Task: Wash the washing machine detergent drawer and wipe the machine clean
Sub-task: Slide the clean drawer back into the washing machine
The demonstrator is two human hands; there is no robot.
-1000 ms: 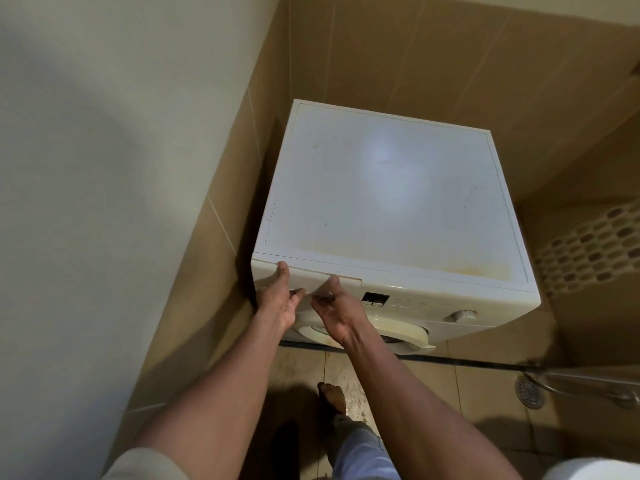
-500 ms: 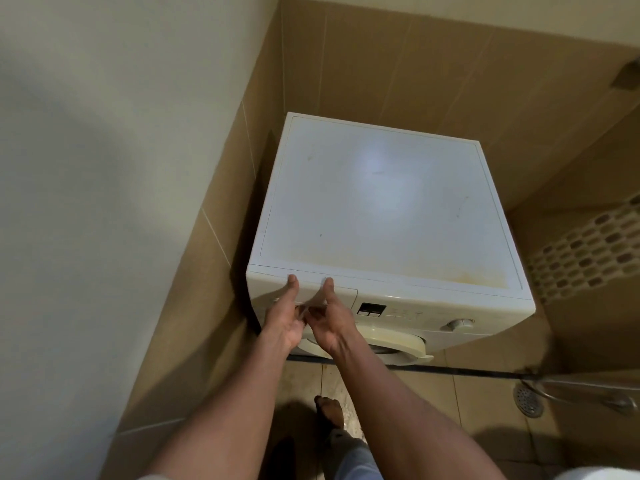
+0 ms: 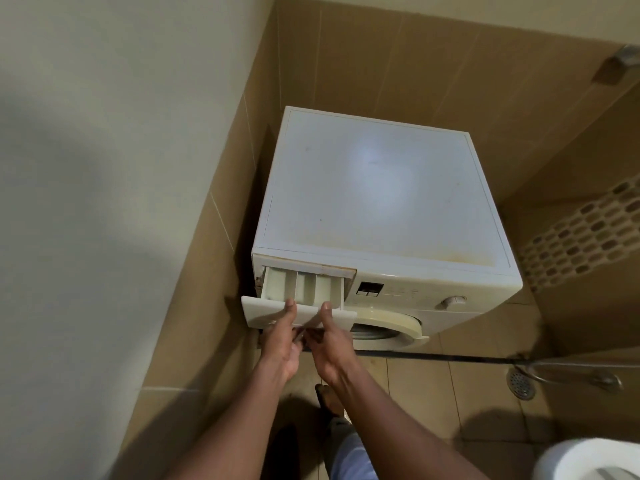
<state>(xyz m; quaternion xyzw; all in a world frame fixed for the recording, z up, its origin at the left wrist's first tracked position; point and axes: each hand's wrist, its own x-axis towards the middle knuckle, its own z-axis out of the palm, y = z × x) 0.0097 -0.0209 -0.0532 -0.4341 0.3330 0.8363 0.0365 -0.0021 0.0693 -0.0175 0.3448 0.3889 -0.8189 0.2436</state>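
A white front-loading washing machine stands in a tiled corner, its top stained yellowish near the front. Its detergent drawer at the upper left of the front panel is pulled partly out, showing three pale compartments. My left hand grips the drawer's front panel from below with the thumb on top. My right hand grips the same panel just to the right, thumb on top too. The fingers under the panel are hidden.
A white wall closes in on the left, brown tiles behind. The control dial and round door sit right of the drawer. A floor drain and a hose lie at right; a toilet rim shows bottom right. My foot is below.
The drawer was shut flush with the panel; both hands have pulled it out towards me, exposing its compartments. The view has shifted back a little.
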